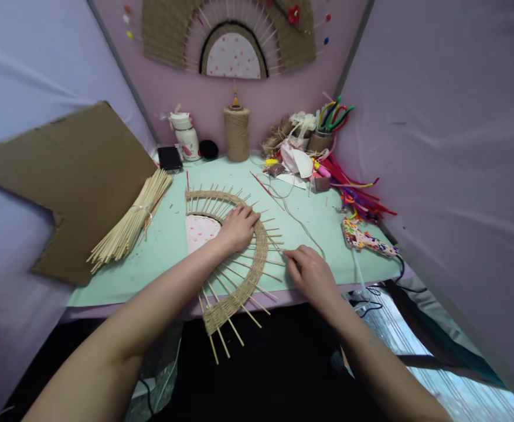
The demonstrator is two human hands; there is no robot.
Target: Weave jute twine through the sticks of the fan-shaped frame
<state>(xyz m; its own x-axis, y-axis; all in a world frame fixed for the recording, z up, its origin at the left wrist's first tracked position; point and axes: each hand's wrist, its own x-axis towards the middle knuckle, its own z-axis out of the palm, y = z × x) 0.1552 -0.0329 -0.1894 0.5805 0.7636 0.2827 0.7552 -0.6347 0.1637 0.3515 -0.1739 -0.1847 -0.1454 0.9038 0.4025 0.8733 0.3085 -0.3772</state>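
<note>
A half-round fan frame of thin wooden sticks, with a band of woven jute twine, lies on the table and overhangs its front edge. Its centre is a white half-disc with pink spots. My left hand rests over the sticks and the inner side of the band, fingers laid out flat. Just right of the stick tips, my right hand is closed in a pinch on a strand of twine. A loose length of twine curves across the table behind that hand.
A bundle of sticks leans on brown cardboard at left. At the back stand a white bottle and a twine spool. Craft scraps, pipe cleaners and a patterned glue gun lie right. A finished fan hangs behind.
</note>
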